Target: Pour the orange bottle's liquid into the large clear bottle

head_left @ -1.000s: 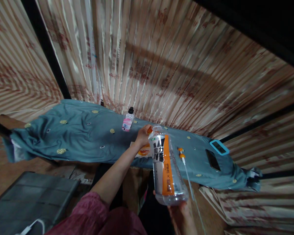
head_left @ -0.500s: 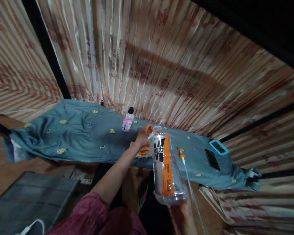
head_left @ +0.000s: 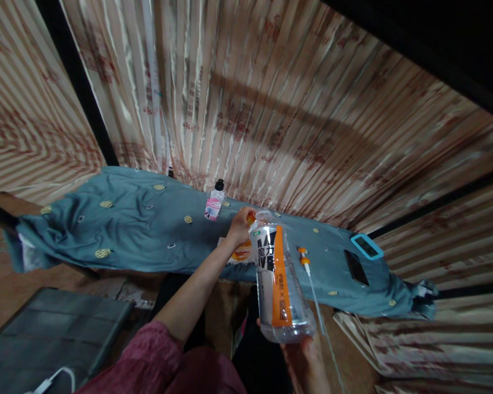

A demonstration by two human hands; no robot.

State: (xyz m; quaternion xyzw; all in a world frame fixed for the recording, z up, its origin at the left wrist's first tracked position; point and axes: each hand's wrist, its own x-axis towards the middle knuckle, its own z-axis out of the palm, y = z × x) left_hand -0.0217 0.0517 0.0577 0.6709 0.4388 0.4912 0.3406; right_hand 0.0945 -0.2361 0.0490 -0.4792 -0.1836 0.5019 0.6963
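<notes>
A large clear plastic bottle (head_left: pixel 283 284) with a silver and orange label is held tilted in front of me, its neck away from me and its mouth uncapped. My right hand (head_left: pixel 306 355) is closed around its base from below. Beside the neck, my left hand (head_left: pixel 240 225) pinches an orange bottle cap (head_left: pixel 251 218), partly hidden by the fingers. Under the left wrist lies a flat piece with an orange picture (head_left: pixel 242 253), partly covered by the bottle. To the right, an orange and white pump head (head_left: pixel 304 257) with a thin tube rests on the cloth.
A blue-green patterned cloth (head_left: pixel 135 235) covers the narrow table. On it are a small pink-labelled bottle (head_left: pixel 215 202) with a black top, a dark phone (head_left: pixel 356 268) and a blue-rimmed device (head_left: pixel 367 247). Pleated curtain (head_left: pixel 250 109) hangs behind; a grey stool-like surface (head_left: pixel 53 334) stands lower left.
</notes>
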